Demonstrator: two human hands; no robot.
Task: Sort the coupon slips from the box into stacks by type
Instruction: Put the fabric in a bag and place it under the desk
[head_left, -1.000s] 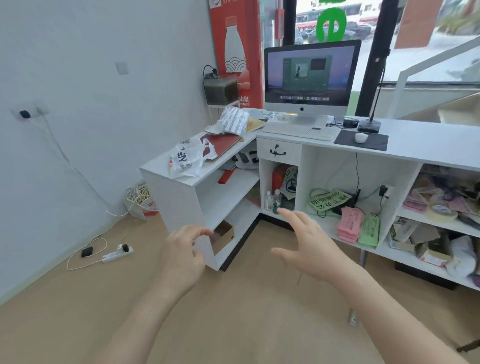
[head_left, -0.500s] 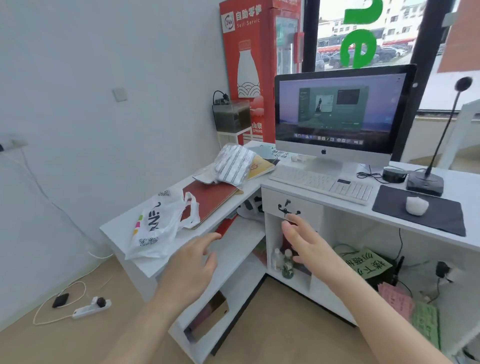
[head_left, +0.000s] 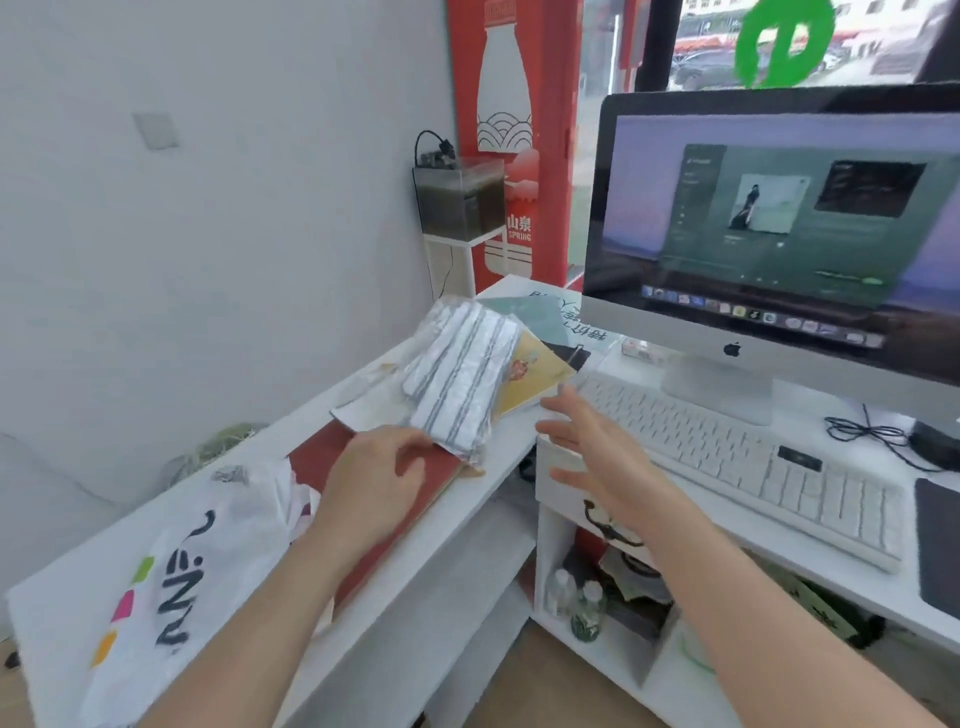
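Left hand (head_left: 376, 486): over flat red cover (head_left: 317, 452); fingers together, curved, tips at the crinkly clear-wrapped striped packet (head_left: 460, 374); pinching or only touching, cannot tell.
Right hand (head_left: 597, 457): fingers straight and spread, holding nothing, above white desk (head_left: 511, 441) corner, beside blocky white keyboard (head_left: 727, 447).
Coupon slips: position cannot be told.

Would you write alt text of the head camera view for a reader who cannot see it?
A person's left hand touches the lower edge of a white, grey-striped packet in clear wrap on a red folder on a white counter. The open right hand hovers beside a white keyboard in front of a silver computer monitor.
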